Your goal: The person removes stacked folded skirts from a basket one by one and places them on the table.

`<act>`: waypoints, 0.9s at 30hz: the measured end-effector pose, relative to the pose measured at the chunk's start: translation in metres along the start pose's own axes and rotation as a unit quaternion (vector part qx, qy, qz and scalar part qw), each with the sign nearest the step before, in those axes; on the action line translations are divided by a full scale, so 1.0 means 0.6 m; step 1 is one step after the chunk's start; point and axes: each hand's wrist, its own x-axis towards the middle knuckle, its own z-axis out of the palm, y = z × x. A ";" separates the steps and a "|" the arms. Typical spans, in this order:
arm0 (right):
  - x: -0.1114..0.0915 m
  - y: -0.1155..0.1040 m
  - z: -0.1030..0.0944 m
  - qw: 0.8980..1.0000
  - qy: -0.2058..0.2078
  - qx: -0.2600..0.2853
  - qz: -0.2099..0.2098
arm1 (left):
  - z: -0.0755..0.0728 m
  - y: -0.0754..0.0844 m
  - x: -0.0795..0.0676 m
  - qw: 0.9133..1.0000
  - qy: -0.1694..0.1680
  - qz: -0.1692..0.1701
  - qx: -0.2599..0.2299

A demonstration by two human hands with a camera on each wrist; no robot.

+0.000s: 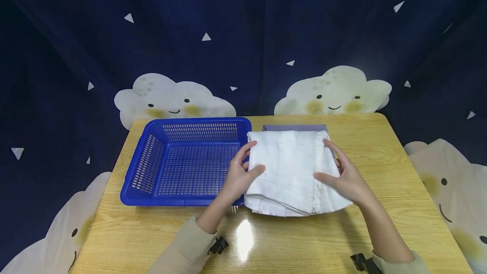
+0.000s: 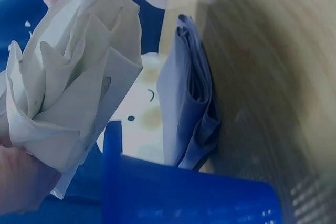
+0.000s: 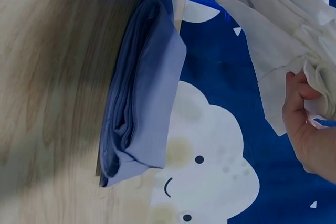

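A folded white cloth (image 1: 285, 168) is held up over the table between both hands. My left hand (image 1: 239, 172) grips its left edge, thumb on top and fingers under the side. On the opposite edge, my right hand (image 1: 346, 176) pinches the cloth in the same way. The wrist views show its many stacked layers, and the white cloth (image 2: 89, 72) hangs clear of the table. Beneath and behind it lies a folded purple-blue cloth (image 3: 147, 93), mostly hidden in the head view, where only its back strip (image 1: 294, 127) shows.
A blue plastic basket (image 1: 133, 172) with slotted walls stands on the left half of the wooden table (image 1: 380, 160), its right rim close by the white cloth. Behind the table hangs a dark blue curtain (image 1: 251, 33) printed with clouds and triangles.
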 end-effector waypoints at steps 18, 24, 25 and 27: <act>-0.026 0.030 -0.019 1.000 -0.002 0.006 -0.006 | 0.033 -0.024 -0.016 1.000 -0.008 0.016 0.001; -0.034 0.043 -0.022 1.000 -0.003 0.010 -0.015 | 0.043 -0.036 -0.021 1.000 -0.010 0.013 0.007; -0.036 0.046 -0.023 1.000 -0.003 0.009 -0.014 | 0.045 -0.037 -0.022 1.000 -0.011 0.011 0.006; -0.039 0.050 -0.024 1.000 -0.003 0.006 -0.013 | 0.050 -0.037 -0.025 1.000 -0.011 0.005 0.008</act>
